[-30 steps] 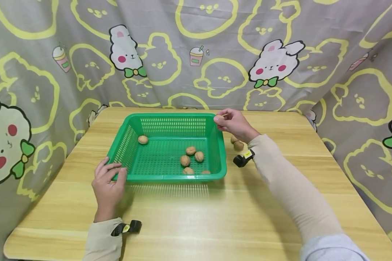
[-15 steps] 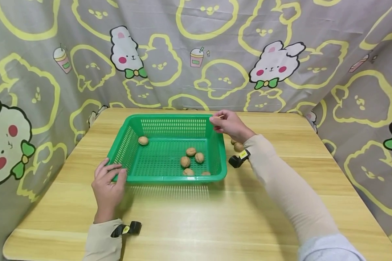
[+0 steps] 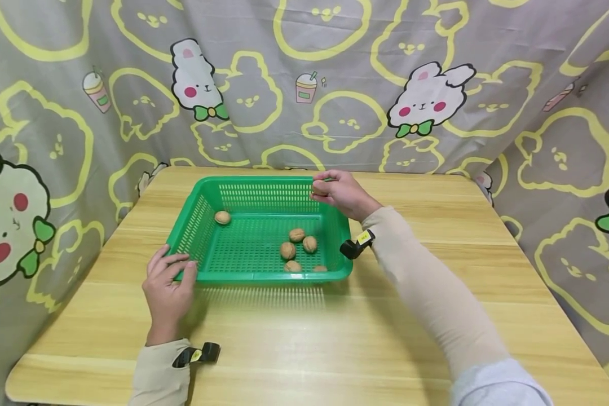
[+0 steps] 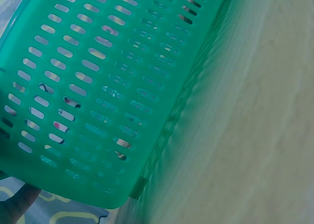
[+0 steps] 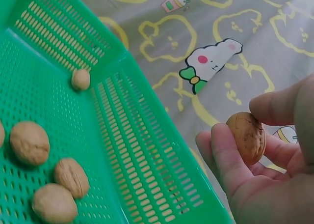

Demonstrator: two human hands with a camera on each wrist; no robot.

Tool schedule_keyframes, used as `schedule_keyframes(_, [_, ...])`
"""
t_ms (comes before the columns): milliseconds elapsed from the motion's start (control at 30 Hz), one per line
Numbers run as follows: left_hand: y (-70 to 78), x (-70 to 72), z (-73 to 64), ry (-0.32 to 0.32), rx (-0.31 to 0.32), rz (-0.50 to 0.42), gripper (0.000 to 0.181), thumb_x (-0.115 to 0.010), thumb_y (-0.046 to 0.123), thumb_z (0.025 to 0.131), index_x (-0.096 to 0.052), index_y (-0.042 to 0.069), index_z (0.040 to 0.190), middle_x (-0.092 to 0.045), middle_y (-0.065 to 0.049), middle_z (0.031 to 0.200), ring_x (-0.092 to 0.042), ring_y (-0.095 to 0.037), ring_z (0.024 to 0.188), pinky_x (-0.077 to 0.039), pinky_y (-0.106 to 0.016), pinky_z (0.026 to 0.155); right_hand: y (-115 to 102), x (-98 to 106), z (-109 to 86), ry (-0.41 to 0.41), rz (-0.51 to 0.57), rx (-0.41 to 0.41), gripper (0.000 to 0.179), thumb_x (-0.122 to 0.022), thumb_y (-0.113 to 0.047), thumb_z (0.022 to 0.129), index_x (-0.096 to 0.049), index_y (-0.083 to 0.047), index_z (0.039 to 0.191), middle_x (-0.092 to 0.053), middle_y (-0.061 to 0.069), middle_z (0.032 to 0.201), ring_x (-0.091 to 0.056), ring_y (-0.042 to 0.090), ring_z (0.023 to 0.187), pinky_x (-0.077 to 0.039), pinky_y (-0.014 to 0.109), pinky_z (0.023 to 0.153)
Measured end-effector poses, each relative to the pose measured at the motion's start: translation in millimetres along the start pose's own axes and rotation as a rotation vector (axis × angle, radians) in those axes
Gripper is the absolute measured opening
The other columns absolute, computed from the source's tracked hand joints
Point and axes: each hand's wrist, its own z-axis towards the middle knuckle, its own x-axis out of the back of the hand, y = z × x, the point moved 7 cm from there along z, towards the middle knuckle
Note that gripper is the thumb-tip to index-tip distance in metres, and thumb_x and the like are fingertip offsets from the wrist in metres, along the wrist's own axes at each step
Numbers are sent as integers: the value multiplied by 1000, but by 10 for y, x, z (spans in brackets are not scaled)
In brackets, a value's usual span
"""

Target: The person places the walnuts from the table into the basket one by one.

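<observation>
The green plastic basket (image 3: 254, 276) sits on the wooden table with several walnuts inside, most of them toward its right side; one walnut (image 3: 223, 217) lies by the left wall. Fingers of my left hand (image 3: 168, 293) hold the basket's front left corner at the rim. Over the far right part of the basket, my right hand (image 3: 346, 194) pinches a walnut (image 5: 247, 137) between thumb and fingertips, above rim height. In the left wrist view, the basket's slotted outer wall (image 4: 98, 52) fills much of the picture, with one fingertip (image 4: 24, 199) at its edge.
The wooden table (image 3: 294, 338) extends around the basket on all sides. A grey curtain (image 3: 335, 73) with yellow outlines and white rabbit prints hangs behind the table and along both sides. My right forearm covers part of the table beside the basket.
My right hand has moved left with the walnut, from the basket's right rim to over its inside. The forearm now hides the walnuts on the table at right. My left hand stays put.
</observation>
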Motion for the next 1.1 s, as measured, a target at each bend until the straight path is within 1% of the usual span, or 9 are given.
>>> schedule_keyframes(133, [-4,-6,-6,-2,15,1,17,-65,4,79,-70,-7,68,-66,-26,81,-53,-49,113,-35,-44,105,21,-51,27,2,75,-16,18,-50,3,97,-50,5,115,-47,14,98,-56,25,95,-50,36,95])
schedule_keyframes(233, [-6,-8,-3,-4,14,0,17,-66,5,79,-70,-7,68,-66,-27,82,-54,-49,113,-35,-44,105,41,-92,46,-2,119,-25,16,-49,4,97,-52,5,113,-46,12,94,-55,20,89,-50,35,95])
schedule_keyframes(367, [-9,-10,5,-5,12,-2,17,-66,5,79,-70,-7,67,-66,-27,82,-54,-49,113,-35,-46,106,82,-149,78,-1,150,-45,25,-48,4,97,-51,8,122,-46,12,97,-54,20,92,-50,34,94])
schedule_keyframes(533, [-18,-14,6,3,14,-9,17,-66,5,79,-70,-6,67,-66,-27,81,-54,-49,112,-35,-45,106,171,-233,108,-2,183,-91,40,-46,2,99,-39,12,137,-46,15,114,-54,26,101,-51,32,93])
schedule_keyframes(633, [-21,-21,2,0,10,-6,19,-66,7,80,-70,-7,67,-67,-26,81,-54,-49,112,-35,-45,106,224,-275,121,-9,194,-114,43,-45,1,100,-35,13,140,-44,19,124,-55,28,103,-51,30,92])
schedule_keyframes(733, [-18,-28,3,0,0,-2,22,-65,9,81,-70,-7,67,-67,-26,81,-54,-48,112,-35,-45,105,264,-308,121,-16,196,-132,42,-45,1,100,-37,12,139,-43,20,128,-55,28,104,-50,28,93])
schedule_keyframes(867, [-11,-35,6,-6,-7,5,23,-65,9,82,-70,-8,68,-67,-26,82,-54,-47,113,-35,-45,105,311,-348,114,-35,179,-149,41,-46,1,100,-40,10,139,-46,19,126,-56,33,110,-50,27,93])
schedule_keyframes(967, [-10,-22,-9,-6,-5,12,24,-65,10,83,-70,-8,67,-67,-26,82,-54,-48,113,-35,-45,105,368,-381,112,-60,148,-171,40,-47,1,99,-43,8,139,-50,18,121,-57,33,111,-50,29,93])
schedule_keyframes(1100, [-14,-7,-15,-3,-8,13,26,-65,12,84,-70,-8,67,-67,-26,82,-54,-48,113,-35,-45,105,412,-403,121,-72,119,-187,37,-50,0,98,-49,5,135,-53,16,118,-60,29,105,-50,31,94])
